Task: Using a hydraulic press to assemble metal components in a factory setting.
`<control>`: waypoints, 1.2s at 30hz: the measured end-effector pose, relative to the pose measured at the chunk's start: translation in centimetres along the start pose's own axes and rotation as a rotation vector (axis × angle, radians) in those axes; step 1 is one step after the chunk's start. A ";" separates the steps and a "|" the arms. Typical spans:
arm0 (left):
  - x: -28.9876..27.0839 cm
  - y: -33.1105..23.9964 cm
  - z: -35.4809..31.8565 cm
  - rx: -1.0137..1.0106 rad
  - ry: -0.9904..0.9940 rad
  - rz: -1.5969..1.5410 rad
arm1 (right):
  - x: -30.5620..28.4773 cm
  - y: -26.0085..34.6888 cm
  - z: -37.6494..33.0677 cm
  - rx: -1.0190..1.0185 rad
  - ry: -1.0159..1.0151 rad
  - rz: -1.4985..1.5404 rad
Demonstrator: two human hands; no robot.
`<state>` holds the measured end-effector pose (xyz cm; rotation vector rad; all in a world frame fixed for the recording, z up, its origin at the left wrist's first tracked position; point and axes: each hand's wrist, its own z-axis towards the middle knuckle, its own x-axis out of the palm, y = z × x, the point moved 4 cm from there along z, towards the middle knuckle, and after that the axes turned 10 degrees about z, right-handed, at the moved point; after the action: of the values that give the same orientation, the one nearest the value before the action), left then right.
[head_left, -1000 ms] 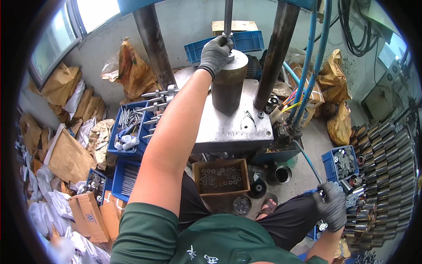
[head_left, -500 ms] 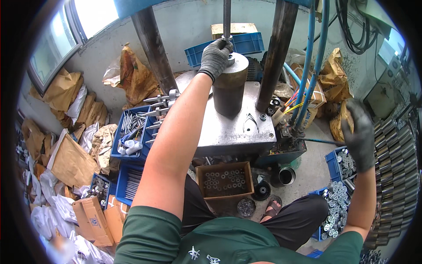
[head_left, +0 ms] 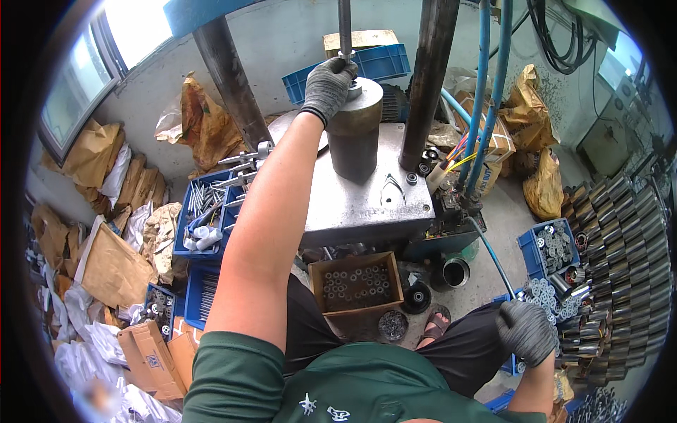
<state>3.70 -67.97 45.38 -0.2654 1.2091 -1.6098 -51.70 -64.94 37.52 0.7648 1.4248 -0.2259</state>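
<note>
My gloved left hand (head_left: 328, 86) is closed at the top of a thick steel cylinder (head_left: 356, 134), under the tip of a vertical press rod (head_left: 345, 28). Its fingers wrap a small metal part, mostly hidden by the glove. A collar (head_left: 346, 55) shows just above the fingertips, and a metal ring (head_left: 355, 92) lies on the cylinder's top face beside the hand. Low on the right, my gloved right hand (head_left: 525, 331) is closed around the end of a thin blue lever (head_left: 493, 257) that slants down from the press's side.
Metal rods with ring ends (head_left: 247, 166) lie left of the press table (head_left: 352, 211). Blue bins (head_left: 185, 233) flank both sides. A cardboard box (head_left: 356, 299) of small rings stands below, beside a dark can (head_left: 455, 271). Stacked metal tubes (head_left: 620, 261) line the right; hoses (head_left: 491, 106) hang nearby.
My right hand has come down and inward from the right and taken hold of the lever, which now slants downward instead of lying nearly level. My left hand stays at the cylinder top.
</note>
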 end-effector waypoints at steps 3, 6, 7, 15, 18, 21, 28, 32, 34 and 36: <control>0.2 -0.1 -0.2 0.007 0.012 0.005 | -0.9 -0.3 0.5 -0.001 0.002 0.007; 0.3 0.3 -0.1 0.018 -0.003 0.030 | -2.4 0.2 1.1 -0.012 -0.102 0.130; 0.3 0.7 0.1 0.005 -0.014 -0.007 | -2.4 0.5 1.1 -0.014 -0.098 0.132; 0.2 1.6 1.3 0.048 -0.010 -0.140 | -0.1 -0.2 0.0 0.014 0.047 -0.043; 0.3 1.4 1.2 0.036 -0.005 -0.101 | 0.2 -0.4 -0.1 -0.004 -0.006 -0.046; 0.3 0.8 0.8 0.025 0.012 -0.114 | 0.1 -0.4 0.1 0.007 0.020 -0.044; -0.2 2.1 1.5 0.038 0.047 -0.158 | -2.2 -0.1 1.3 -0.056 -0.073 0.078; 0.3 1.4 1.1 0.029 0.055 -0.146 | -2.8 -0.2 1.3 -0.041 -0.095 0.093; 0.2 1.2 1.0 0.021 0.049 -0.147 | -1.6 -1.0 1.0 -0.040 0.131 0.001; 0.2 1.3 1.0 0.019 0.051 -0.144 | -2.2 -0.3 1.2 -0.026 0.076 0.039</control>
<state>5.07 -68.63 44.76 -0.3070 1.2358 -1.7606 -51.33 -66.54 39.42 0.7864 1.4805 -0.1487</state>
